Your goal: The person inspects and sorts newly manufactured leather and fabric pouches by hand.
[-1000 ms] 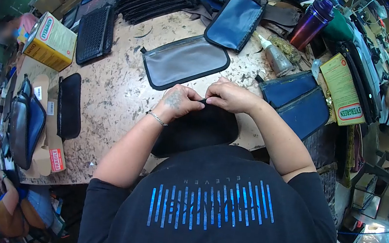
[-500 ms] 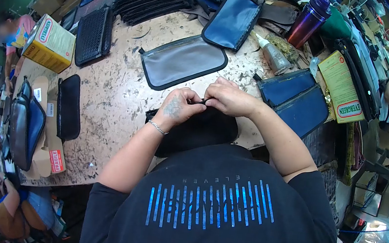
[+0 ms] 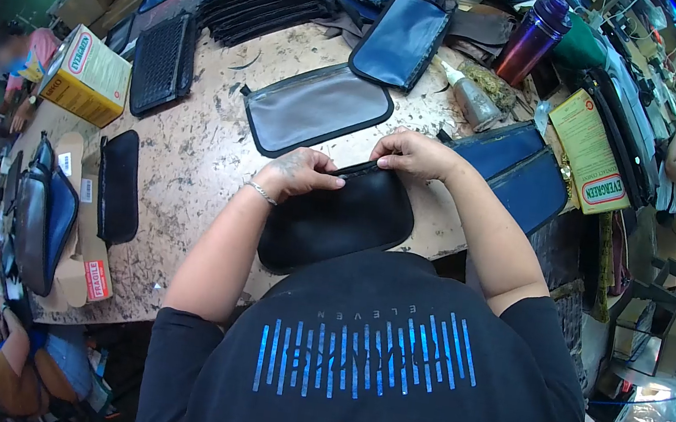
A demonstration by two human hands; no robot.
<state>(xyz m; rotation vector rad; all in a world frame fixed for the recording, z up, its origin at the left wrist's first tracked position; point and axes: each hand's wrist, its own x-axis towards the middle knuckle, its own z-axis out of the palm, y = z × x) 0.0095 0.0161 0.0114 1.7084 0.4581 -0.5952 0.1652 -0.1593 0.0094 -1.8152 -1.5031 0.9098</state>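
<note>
A black zippered pouch (image 3: 341,220) lies at the table's near edge, in front of my shirt. My left hand (image 3: 302,174), with a bracelet at the wrist, pinches the pouch's upper edge left of its middle. Farther right along that same edge, the fingers of my right hand (image 3: 412,154) are closed on it too. Just beyond my hands lies a grey pouch panel (image 3: 317,110) with black binding. Its upper right corner is overlapped by a blue panel (image 3: 401,40).
Blue pouch pieces (image 3: 514,170) and a glue bottle (image 3: 474,101) lie at the right, near a purple tumbler (image 3: 534,39). Stacked black pieces (image 3: 266,9) are at the back. A yellow can (image 3: 87,75) stands left, above a narrow black pouch (image 3: 119,186). Other people are around the table.
My hands have moved apart along the pouch's upper edge, the left one leftward and the right one rightward. More of the pouch's black face now shows.
</note>
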